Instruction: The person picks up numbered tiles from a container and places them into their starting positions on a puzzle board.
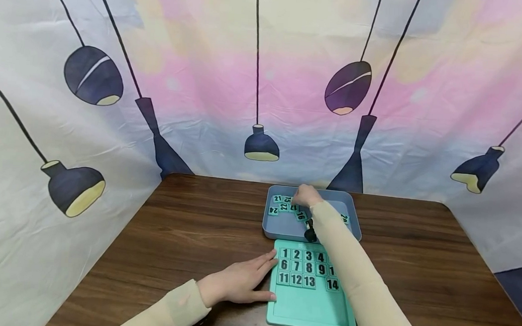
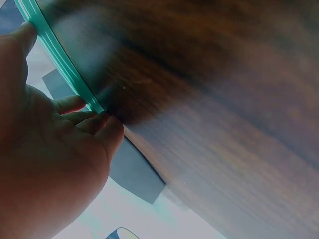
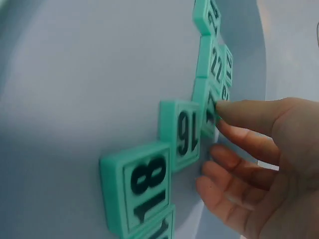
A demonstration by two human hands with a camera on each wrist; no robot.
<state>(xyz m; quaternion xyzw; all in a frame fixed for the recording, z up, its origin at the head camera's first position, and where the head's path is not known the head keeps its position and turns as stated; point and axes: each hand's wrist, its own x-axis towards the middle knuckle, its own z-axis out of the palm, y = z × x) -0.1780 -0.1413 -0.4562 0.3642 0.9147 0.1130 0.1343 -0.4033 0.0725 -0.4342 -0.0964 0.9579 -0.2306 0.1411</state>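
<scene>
My left hand (image 1: pixel 241 280) rests flat beside the mint-green number board (image 1: pixel 310 310), with thumb and fingertips against its left edge. In the left wrist view, fingers touch the board's green rim (image 2: pixel 65 64). Rows of number tiles (image 1: pixel 296 266) sit in the board's upper part. My right hand (image 1: pixel 307 196) reaches into the blue-grey tray (image 1: pixel 284 229). Its thumb and index fingertips come together at the number 17 tile (image 3: pixel 206 107) and the tile behind it; I cannot tell whether they pinch one. Nearby lie the 16 tile (image 3: pixel 182 132) and 18 tile (image 3: pixel 142 186).
The tray stands just behind the board. Other loose tiles lie in it, including the 24 tile (image 1: pixel 273 210) and 21 tile (image 1: pixel 277 199). A small black device (image 1: pixel 310 232) shows at my right wrist. Behind the brown wooden table (image 1: pixel 195 219) hangs a lamp-print cloth (image 1: pixel 221 81).
</scene>
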